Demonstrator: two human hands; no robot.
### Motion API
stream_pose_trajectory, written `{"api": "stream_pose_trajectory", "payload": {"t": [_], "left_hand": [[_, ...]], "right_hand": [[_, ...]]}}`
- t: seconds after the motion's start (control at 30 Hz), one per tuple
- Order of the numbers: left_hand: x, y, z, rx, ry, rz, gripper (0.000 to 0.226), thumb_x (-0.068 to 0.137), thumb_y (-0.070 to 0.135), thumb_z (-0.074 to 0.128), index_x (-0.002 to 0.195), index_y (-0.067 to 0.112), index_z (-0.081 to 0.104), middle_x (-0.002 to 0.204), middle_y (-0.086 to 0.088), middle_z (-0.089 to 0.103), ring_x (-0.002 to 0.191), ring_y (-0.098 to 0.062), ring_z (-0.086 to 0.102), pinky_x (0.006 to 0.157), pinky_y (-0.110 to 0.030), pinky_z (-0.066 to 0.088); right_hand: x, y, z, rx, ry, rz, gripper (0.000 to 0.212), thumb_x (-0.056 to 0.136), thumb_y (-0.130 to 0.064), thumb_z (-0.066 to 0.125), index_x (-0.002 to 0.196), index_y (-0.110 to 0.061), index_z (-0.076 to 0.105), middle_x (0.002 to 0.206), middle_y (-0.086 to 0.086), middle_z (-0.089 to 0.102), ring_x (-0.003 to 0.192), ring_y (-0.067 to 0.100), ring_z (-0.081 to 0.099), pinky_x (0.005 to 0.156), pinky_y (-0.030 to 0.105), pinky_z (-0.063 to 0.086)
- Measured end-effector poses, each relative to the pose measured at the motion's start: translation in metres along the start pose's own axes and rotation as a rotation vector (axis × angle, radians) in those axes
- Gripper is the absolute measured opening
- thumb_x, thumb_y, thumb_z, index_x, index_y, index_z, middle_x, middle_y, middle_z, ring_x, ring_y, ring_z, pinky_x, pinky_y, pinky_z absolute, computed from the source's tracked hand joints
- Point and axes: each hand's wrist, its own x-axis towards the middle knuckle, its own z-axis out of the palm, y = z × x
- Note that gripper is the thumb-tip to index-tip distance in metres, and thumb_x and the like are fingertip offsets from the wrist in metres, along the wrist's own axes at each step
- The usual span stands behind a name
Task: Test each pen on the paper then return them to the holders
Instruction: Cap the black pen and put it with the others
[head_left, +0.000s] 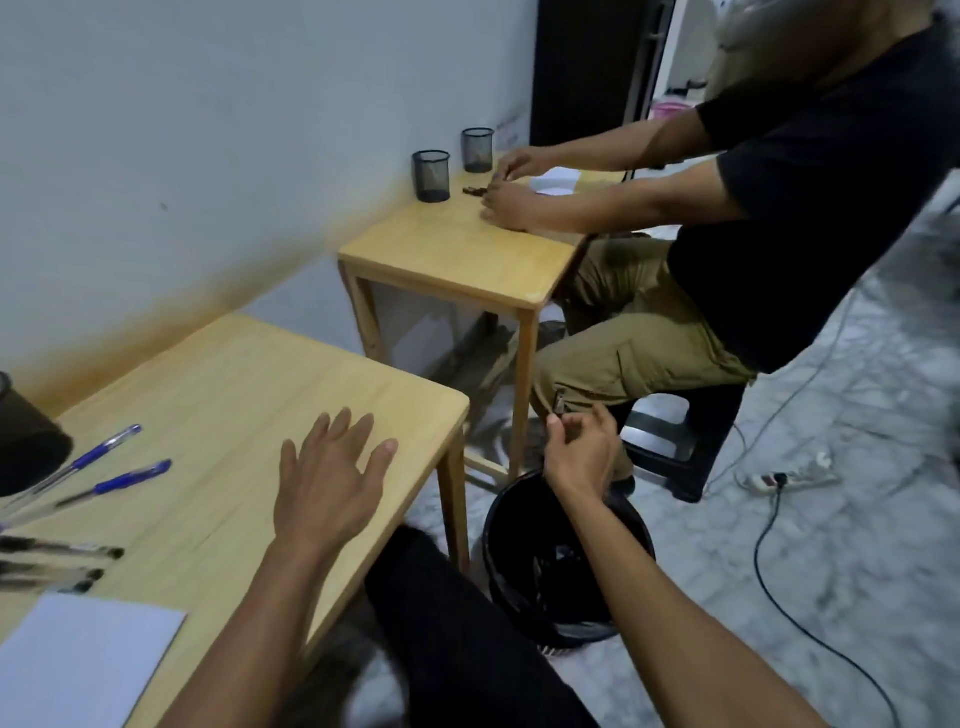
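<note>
My left hand (327, 478) hovers flat over the wooden table (249, 379), fingers spread, holding nothing. My right hand (582, 452) hangs off the table's right side, above a black bin (519, 571), fingers loosely curled with nothing visible in them. Two blue pens (111, 467) lie at the table's left, and black pens (57, 561) lie blurred below them. White paper (83, 660) sits at the bottom left corner. A dark holder (26, 441) is cut off at the left edge.
A second wooden table (457, 254) stands farther back with two black mesh holders (431, 175) on it. A seated person in a black shirt (810, 197) works there with both hands. A power strip (789, 478) and cable lie on the floor at right.
</note>
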Motion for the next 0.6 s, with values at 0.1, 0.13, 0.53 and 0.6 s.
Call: {"api": "stream_pose_trajectory", "payload": {"t": [0.1, 0.13, 0.53, 0.6], "left_hand": [[0.0, 0.001, 0.0, 0.01, 0.008, -0.001, 0.061, 0.1, 0.059, 0.03, 0.152, 0.028, 0.038, 0.164, 0.0, 0.027, 0.154, -0.021, 0.013, 0.122, -0.054, 0.009], [-0.001, 0.001, 0.0, 0.012, 0.008, 0.0, 0.061, 0.1, 0.059, 0.03, 0.152, 0.028, 0.038, 0.164, 0.0, 0.027, 0.154, -0.021, 0.013, 0.122, -0.054, 0.009], [-0.001, 0.001, -0.001, 0.037, 0.005, 0.007, 0.062, 0.1, 0.06, 0.029, 0.151, 0.027, 0.039, 0.163, -0.001, 0.029, 0.153, -0.023, 0.016, 0.122, -0.056, 0.01], [-0.001, 0.0, -0.001, 0.039, 0.008, 0.009, 0.062, 0.1, 0.06, 0.028, 0.151, 0.026, 0.039, 0.163, -0.002, 0.03, 0.153, -0.023, 0.016, 0.122, -0.057, 0.01]], "right_hand": [[-0.001, 0.024, 0.006, -0.096, -0.001, 0.038, 0.019, 0.093, -0.031, 0.068, 0.092, -0.012, 0.072, 0.159, 0.004, 0.04, 0.143, 0.031, 0.036, 0.107, 0.04, 0.039], [-0.002, 0.028, 0.007, -0.114, -0.005, 0.048, 0.019, 0.093, -0.032, 0.068, 0.093, -0.013, 0.072, 0.159, 0.003, 0.04, 0.143, 0.03, 0.034, 0.106, 0.042, 0.042], [0.001, 0.046, 0.005, -0.015, -0.09, 0.207, 0.083, 0.088, -0.043, 0.073, 0.153, -0.007, 0.037, 0.158, 0.016, 0.041, 0.147, 0.034, 0.036, 0.116, 0.046, 0.037], [0.002, 0.046, 0.003, 0.015, -0.099, 0.243, 0.085, 0.087, -0.044, 0.074, 0.154, -0.008, 0.036, 0.156, 0.016, 0.043, 0.145, 0.035, 0.038, 0.115, 0.047, 0.038]]}}
